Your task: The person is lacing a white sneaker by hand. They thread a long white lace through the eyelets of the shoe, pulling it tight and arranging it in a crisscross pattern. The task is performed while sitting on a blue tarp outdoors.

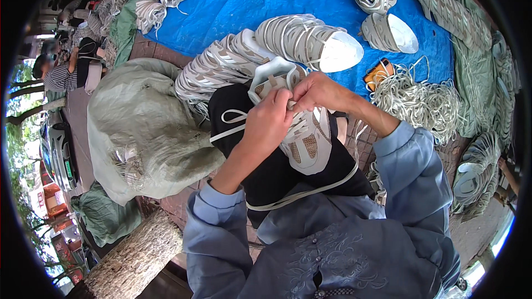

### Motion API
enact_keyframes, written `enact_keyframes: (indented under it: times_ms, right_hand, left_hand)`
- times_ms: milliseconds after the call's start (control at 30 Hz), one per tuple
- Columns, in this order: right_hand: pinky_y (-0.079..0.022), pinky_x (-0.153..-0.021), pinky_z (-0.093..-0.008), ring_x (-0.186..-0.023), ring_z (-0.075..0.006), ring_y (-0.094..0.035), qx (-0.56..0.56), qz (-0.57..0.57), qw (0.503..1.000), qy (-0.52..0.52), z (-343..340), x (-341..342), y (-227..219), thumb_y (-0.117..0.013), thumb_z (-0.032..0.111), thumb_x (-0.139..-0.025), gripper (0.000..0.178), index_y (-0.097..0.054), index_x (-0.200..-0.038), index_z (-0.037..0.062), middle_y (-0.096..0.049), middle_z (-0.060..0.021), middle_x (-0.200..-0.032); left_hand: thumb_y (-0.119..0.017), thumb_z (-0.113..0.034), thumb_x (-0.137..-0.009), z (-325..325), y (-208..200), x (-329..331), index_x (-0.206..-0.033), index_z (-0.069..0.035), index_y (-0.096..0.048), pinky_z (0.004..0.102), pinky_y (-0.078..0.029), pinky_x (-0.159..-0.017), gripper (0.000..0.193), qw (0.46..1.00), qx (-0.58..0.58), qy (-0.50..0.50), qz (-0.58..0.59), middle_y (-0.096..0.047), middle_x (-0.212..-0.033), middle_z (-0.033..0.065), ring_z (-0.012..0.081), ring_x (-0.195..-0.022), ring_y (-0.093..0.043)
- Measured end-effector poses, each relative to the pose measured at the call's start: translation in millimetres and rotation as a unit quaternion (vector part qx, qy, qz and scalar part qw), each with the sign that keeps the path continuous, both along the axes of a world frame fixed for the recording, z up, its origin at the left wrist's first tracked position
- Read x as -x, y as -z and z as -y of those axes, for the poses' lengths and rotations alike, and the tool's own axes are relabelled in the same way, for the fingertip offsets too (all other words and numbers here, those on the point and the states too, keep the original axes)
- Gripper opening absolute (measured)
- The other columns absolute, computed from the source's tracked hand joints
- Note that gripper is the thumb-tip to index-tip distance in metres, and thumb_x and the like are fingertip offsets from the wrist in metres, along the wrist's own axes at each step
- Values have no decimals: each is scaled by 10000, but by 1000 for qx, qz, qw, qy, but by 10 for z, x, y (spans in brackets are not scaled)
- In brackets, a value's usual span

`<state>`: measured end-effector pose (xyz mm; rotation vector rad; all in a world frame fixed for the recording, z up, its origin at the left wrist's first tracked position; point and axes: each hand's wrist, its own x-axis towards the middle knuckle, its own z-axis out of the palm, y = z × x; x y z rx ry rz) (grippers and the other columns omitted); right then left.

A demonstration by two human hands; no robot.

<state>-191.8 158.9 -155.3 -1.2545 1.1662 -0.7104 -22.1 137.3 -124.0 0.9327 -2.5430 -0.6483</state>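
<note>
A beige and white shoe upper (310, 154) with mesh panels rests across my lap, its toe toward me. My left hand (270, 119) is closed in a pinch over the eyelet area, and a flat white shoelace (228, 133) trails out to its left. My right hand (320, 93) meets it there, thumb and fingers pinched together on the lace at the upper's throat. The fingertips hide the exact eyelet. Another pale lace (305, 195) lies across my dark-clad thighs.
Nested shoe uppers (293, 36) lie just beyond my knees on a blue tarp (233, 0). To the right sits a tangled heap of laces (418, 102) beside an orange object (379, 73). A bulky woven sack (144, 127) stands at left; a person (61, 75) sits farther off.
</note>
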Motion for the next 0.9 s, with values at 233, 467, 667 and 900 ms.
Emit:
enact_keyframes:
  times_ms: [233,467,667,900]
  right_hand:
    - [-238,-383,-227,-417,-57,-350,-115,72,990,-34,35,120,-40,-653,169,-615,167,-601,-579,15,-406,10,-449]
    - [-178,-357,-228,-351,-49,-277,-157,122,976,-85,124,155,27,-619,152,-627,168,-584,-563,0,-349,25,-400]
    - [-184,-356,-235,-350,-48,-276,-43,74,991,-106,163,110,75,-620,174,-618,189,-580,-552,2,-340,21,-394]
    - [-295,-412,-233,-432,-64,-405,-63,-19,997,39,-7,78,28,-634,119,-609,118,-587,-575,16,-476,-11,-483]
  left_hand:
    - [-574,-65,-683,134,47,29,-688,-8,-553,378,-448,-552,61,988,-155,22,-9,-555,-719,129,307,-603,-562]
    - [-553,-64,-749,414,-137,-20,-779,-2,-584,290,-425,-550,75,986,-147,74,33,-558,-708,94,204,-586,-545]
    - [-585,-16,-717,92,-284,-566,-780,-50,-565,330,-439,-505,75,996,-68,-61,-1,-566,-688,104,266,-588,-567]
    - [-565,-19,-758,9,-186,-647,-804,-35,-566,309,-449,-523,48,987,-116,-102,-43,-575,-746,101,253,-591,-571]
